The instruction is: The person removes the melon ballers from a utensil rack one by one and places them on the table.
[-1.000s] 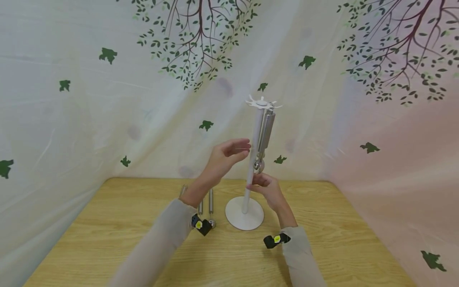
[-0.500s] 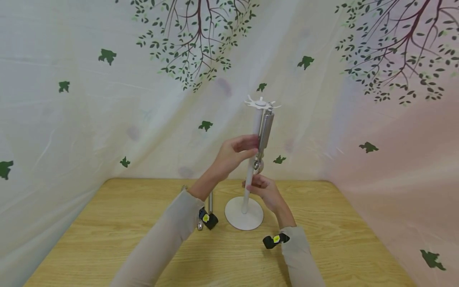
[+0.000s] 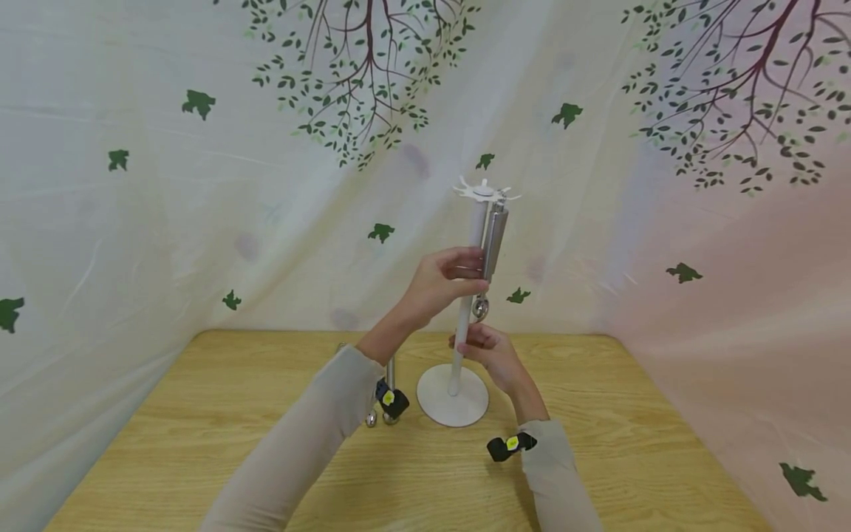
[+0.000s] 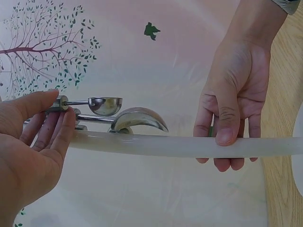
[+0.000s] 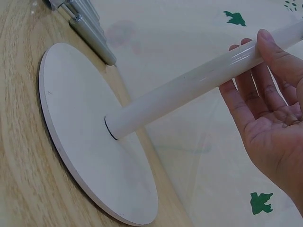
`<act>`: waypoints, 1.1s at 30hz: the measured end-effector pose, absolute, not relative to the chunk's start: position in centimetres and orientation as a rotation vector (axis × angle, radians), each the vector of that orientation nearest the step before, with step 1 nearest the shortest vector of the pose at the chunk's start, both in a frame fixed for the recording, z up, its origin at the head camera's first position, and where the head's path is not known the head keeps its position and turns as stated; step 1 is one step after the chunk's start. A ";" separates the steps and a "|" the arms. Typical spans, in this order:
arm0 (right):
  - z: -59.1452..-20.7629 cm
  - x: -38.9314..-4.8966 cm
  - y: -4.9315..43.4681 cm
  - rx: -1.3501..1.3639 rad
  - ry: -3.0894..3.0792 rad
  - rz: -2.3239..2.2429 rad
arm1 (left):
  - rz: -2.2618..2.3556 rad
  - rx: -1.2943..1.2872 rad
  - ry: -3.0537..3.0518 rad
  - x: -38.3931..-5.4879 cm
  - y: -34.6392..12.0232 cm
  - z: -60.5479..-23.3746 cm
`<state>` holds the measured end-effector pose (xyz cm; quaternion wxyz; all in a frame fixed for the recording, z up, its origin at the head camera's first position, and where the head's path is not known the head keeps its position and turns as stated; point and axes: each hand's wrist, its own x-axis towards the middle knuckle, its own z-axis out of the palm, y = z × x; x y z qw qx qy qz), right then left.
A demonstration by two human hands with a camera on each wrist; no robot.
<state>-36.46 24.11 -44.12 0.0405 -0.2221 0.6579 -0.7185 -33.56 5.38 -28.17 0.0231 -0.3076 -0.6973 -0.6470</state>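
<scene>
A white utensil stand (image 3: 452,403) rises from a round base, with a spoked rack at its top. Steel utensils hang from the rack by its right side. My left hand (image 3: 435,287) is beside the upper pole, thumb and fingers pinching the handle of a small metal scoop (image 4: 105,106). Behind the scoop hangs a utensil with a curved metal head (image 4: 142,119). Lower down, my right hand (image 3: 497,356) grips the pole (image 5: 189,87), thumb on one side and fingers on the other. The left hand covers part of the handles.
Several steel-handled utensils (image 5: 92,35) lie on the wooden table (image 3: 585,414) left of the stand, partly hidden by the left forearm in the head view. A fabric backdrop (image 3: 306,222) printed with branches and birds stands close behind the table.
My left hand has moved right, from beside the pole to the hanging utensils, and its thumb and fingers have closed on the scoop. The right hand has stayed on the pole.
</scene>
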 end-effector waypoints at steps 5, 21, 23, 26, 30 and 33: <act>-44.1 -36.4 24.1 -0.696 2.011 -2.195 | -1.993 -0.950 -2.168 -33.4 5.6 -28.1; -44.3 -36.6 24.2 -0.701 2.026 -2.179 | -1.969 -0.937 -2.195 -33.2 5.5 -28.0; -44.3 -36.6 24.2 -0.693 2.026 -2.181 | -1.962 -0.936 -2.194 -33.2 5.5 -28.1; -44.4 -36.6 24.2 -0.686 2.028 -2.179 | -1.959 -0.947 -2.187 -33.2 5.5 -28.1; -44.4 -36.6 24.3 -0.681 2.035 -2.166 | -1.965 -0.962 -2.178 -33.0 5.5 -28.0; -44.3 -36.6 24.3 -0.675 2.039 -2.161 | -1.981 -0.963 -2.172 -33.0 5.6 -27.9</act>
